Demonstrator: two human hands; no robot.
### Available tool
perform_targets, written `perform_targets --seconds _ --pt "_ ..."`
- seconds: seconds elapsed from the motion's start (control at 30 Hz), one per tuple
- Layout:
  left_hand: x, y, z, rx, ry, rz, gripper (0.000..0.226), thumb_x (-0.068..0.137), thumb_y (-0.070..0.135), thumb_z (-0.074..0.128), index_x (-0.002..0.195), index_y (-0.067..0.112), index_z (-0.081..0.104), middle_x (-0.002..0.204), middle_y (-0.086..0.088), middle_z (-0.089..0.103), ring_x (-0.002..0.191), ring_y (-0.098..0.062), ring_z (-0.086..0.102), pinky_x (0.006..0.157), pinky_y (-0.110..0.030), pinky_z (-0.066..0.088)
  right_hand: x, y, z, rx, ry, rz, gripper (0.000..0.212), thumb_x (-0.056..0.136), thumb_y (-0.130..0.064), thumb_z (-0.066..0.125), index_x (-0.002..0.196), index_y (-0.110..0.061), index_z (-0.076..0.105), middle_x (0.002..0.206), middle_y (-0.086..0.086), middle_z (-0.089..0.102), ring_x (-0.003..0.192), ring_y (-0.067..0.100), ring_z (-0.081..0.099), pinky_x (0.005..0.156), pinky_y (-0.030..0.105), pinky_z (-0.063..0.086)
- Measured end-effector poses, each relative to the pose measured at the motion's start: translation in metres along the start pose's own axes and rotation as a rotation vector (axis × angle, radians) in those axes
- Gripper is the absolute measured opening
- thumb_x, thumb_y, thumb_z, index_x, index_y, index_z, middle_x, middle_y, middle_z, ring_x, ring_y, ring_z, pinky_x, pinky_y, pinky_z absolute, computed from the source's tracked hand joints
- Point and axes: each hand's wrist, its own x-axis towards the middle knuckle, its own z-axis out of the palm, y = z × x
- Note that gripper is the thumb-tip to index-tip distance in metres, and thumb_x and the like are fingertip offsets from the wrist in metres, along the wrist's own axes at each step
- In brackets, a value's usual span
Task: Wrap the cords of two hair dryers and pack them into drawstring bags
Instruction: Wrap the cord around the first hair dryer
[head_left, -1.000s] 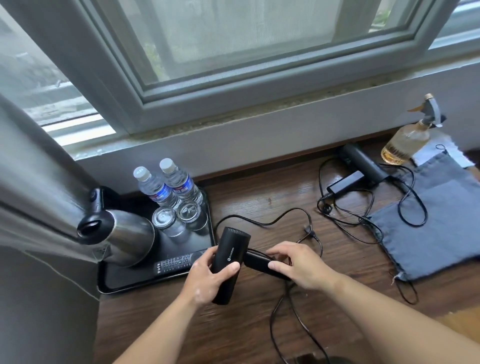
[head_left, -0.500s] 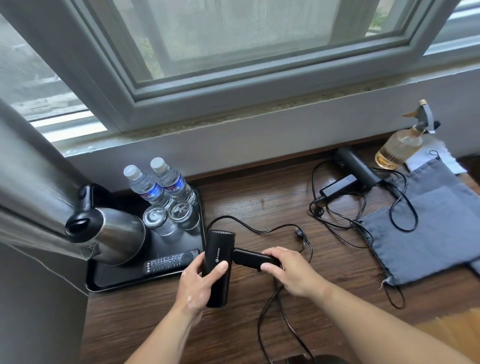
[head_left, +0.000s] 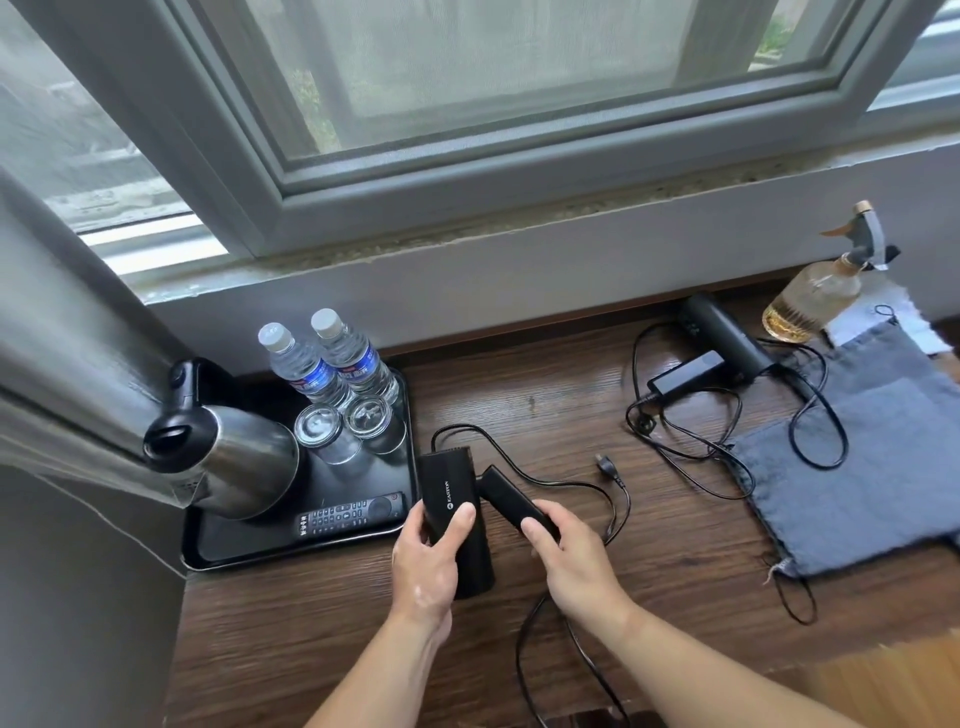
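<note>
Handle (head_left: 511, 501) has folded toward barrel (head_left: 449, 483); right hand (head_left: 571, 566) grips handle, left hand (head_left: 428, 566) barrel; tray (head_left: 358, 475) holds kettle (head_left: 239, 460), bottles (head_left: 304, 366).

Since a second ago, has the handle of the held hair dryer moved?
Yes. The handle, gripped by the right hand, has swung from pointing almost straight away from the tray to slanting toward the person, folding closer to the barrel.

Black hair dryer (head_left: 456, 514), grey bag (head_left: 857, 467)

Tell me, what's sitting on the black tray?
A steel kettle, two water bottles, two glasses and a remote. The kettle hides the tray's back left corner.
</note>
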Motion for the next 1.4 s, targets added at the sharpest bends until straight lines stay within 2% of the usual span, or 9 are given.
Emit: perform_targets --seconds 0.1,0.2,0.5,0.67,0.77,0.87,1.03,1.2,1.4 --pt "0.0 -0.004 0.003 -0.046 0.038 -0.014 0.046 0.075 0.041 0.087 0.115 0.024 0.072 0.111 -0.004 0.078 0.112 -0.032 0.07 0.1 -0.062 0.053 -0.002 -0.004 0.003 0.027 0.019 0.035 0.037 0.099 -0.039 0.058 0.133 -0.024 0.062 0.12 -0.009 0.069 0.113 0.009 0.062 0.104 0.034 0.047" --pt "-0.001 -0.008 0.007 -0.062 0.068 -0.029 0.033 0.083 0.031 0.083 0.113 0.024 0.073 0.11 -0.007 0.078 0.112 -0.038 0.069 0.096 -0.067 0.052 -0.005 -0.005 0.009 0.047 0.045 0.063 0.039 0.099 -0.039 0.058 0.134 -0.023 0.061 0.124 -0.009 0.068 0.116 0.01 0.061 0.107 0.036 0.046" --pt "-0.004 -0.007 0.029 -0.23 0.146 -0.084 0.036 0.087 0.02 0.08 0.121 0.019 0.068 0.116 -0.008 0.076 0.116 -0.032 0.068 0.103 -0.053 0.053 -0.012 -0.022 0.022 0.206 0.108 0.07 0.023 0.1 -0.027 0.054 0.118 -0.032 0.068 0.107 -0.015 0.074 0.104 0.0 0.066 0.099 0.035 0.052" --pt "-0.002 -0.004 0.034 -0.3 0.136 -0.124 0.059 0.074 0.033 0.088 0.126 0.023 0.062 0.121 -0.007 0.074 0.118 -0.03 0.068 0.105 -0.055 0.051 -0.004 -0.025 0.013 0.17 0.022 0.046 0.061 0.086 -0.06 0.053 0.139 -0.031 0.055 0.133 -0.013 0.061 0.125 0.003 0.055 0.112 0.033 0.042" --pt "-0.003 -0.004 0.035 -0.337 0.134 -0.141 0.064 0.072 0.033 0.083 0.129 0.017 0.059 0.122 -0.011 0.073 0.12 -0.035 0.066 0.106 -0.06 0.049 -0.007 -0.025 0.001 0.068 -0.087 -0.063 0.09 0.067 -0.064 0.074 0.146 -0.033 0.044 0.133 -0.014 0.049 0.125 -0.002 0.05 0.108 0.019 0.038" --pt "-0.002 -0.004 0.03 -0.317 0.087 -0.156 0.069 0.068 0.031 0.086 0.129 0.016 0.057 0.123 -0.014 0.073 0.119 -0.038 0.066 0.104 -0.064 0.049 -0.004 -0.02 -0.009 -0.021 -0.165 -0.129 0.121 0.048 -0.061 0.09 0.151 -0.034 0.034 0.134 -0.017 0.044 0.127 -0.002 0.047 0.11 0.019 0.038" --pt "-0.003 0.009 0.01 -0.225 -0.127 -0.215 0.058 0.073 0.029 0.08 0.125 0.016 0.059 0.123 -0.016 0.072 0.102 -0.032 0.071 0.08 -0.052 0.056 0.01 -0.028 -0.03 -0.109 -0.184 -0.248 0.11 0.046 -0.047 0.093 0.144 -0.036 0.042 0.126 -0.02 0.05 0.118 -0.006 0.051 0.104 0.015 0.041" --pt "0.013 0.035 -0.015 -0.141 -0.191 -0.123 0.073 0.068 0.015 0.089 0.132 0.012 0.053 0.114 -0.008 0.069 0.1 -0.024 0.064 0.086 -0.053 0.054 0.022 -0.028 -0.052 -0.193 -0.295 -0.262 0.112 0.047 -0.047 0.092 0.145 -0.039 0.04 0.126 -0.019 0.051 0.12 -0.001 0.052 0.107 0.02 0.042" --pt "0.04 0.076 -0.035 0.323 -0.444 -0.109 0.079 0.049 0.037 0.093 0.121 0.021 0.063 0.114 -0.012 0.067 0.09 -0.016 0.067 0.072 -0.034 0.058 0.031 -0.031 -0.07 -0.281 -0.387 -0.28 0.116 0.048 -0.045 0.092 0.149 -0.036 0.037 0.125 -0.024 0.048 0.12 -0.002 0.05 0.107 0.016 0.039"
